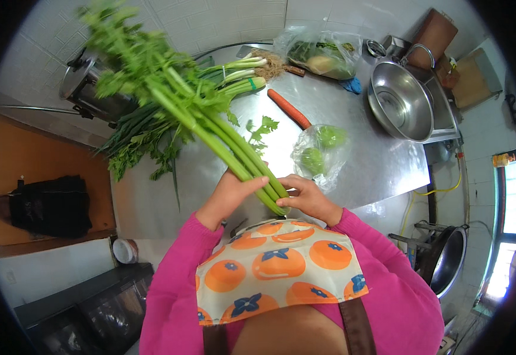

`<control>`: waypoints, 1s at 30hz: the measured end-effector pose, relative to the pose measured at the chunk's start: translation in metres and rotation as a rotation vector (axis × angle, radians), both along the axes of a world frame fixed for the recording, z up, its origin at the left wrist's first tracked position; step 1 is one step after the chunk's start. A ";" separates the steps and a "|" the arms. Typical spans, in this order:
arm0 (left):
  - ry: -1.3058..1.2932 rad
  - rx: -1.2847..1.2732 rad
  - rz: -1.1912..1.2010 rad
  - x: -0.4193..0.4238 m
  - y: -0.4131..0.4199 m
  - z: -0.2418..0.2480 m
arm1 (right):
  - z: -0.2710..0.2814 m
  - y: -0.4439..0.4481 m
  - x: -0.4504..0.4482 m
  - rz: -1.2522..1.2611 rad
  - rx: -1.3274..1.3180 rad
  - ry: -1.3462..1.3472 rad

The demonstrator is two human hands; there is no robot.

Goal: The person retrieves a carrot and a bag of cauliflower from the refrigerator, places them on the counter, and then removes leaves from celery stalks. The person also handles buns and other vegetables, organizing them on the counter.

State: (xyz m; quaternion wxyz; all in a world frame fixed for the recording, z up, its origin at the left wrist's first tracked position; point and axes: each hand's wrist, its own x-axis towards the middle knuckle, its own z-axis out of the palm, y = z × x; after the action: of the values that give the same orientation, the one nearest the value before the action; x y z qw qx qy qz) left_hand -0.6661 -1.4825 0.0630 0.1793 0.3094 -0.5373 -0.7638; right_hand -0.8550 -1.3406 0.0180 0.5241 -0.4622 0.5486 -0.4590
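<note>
Celery stalks (222,142) with leafy tops slant across the view, the cut base close to my apron and the leaves up and to the left. My left hand (235,188) wraps the lower stalks, thumb lying over them. At the base end, my right hand (304,195) has its fingers against the stalks from the right. Just beyond my right hand lies a clear plastic bag (320,155) with two green vegetables in it. A carrot (290,108) rests behind that bag, its lower tip by the plastic.
A stainless steel table (355,168) bears scallions with roots (249,66), a bound green bunch (246,85) and a bag of vegetables (322,55). A wooden handle (294,70) lies near the roots. At right, a steel bowl (400,100) stands by the sink; a large pot (93,84) stands left.
</note>
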 end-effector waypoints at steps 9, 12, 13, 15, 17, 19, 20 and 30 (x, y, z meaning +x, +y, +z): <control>-0.099 0.376 0.235 -0.017 0.016 -0.074 | -0.023 -0.036 0.009 -0.095 0.140 0.430; -0.166 0.236 0.265 -0.014 0.014 -0.083 | -0.022 -0.039 0.014 -0.183 0.143 0.472; -0.224 0.201 0.277 -0.013 0.015 -0.084 | -0.021 -0.038 0.015 -0.209 0.154 0.495; -0.139 0.237 0.352 -0.013 0.018 -0.087 | -0.021 -0.036 0.018 -0.212 0.126 0.554; -0.109 0.267 0.395 -0.013 0.019 -0.089 | -0.021 -0.035 0.020 -0.250 0.025 0.627; -0.045 0.288 0.400 -0.012 0.018 -0.092 | -0.022 -0.034 0.022 -0.322 -0.136 0.707; -0.085 0.302 0.420 -0.012 0.017 -0.095 | -0.022 -0.034 0.022 -0.286 -0.093 0.729; -0.160 0.355 0.497 0.010 -0.003 -0.118 | -0.017 -0.022 0.002 -0.319 0.115 0.232</control>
State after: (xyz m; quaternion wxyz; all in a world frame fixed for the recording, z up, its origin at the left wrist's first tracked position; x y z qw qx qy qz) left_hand -0.6559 -1.4859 -0.0550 0.2608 0.5168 -0.3158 -0.7518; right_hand -0.8525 -1.3627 0.0009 0.4035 -0.3885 0.6968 -0.4480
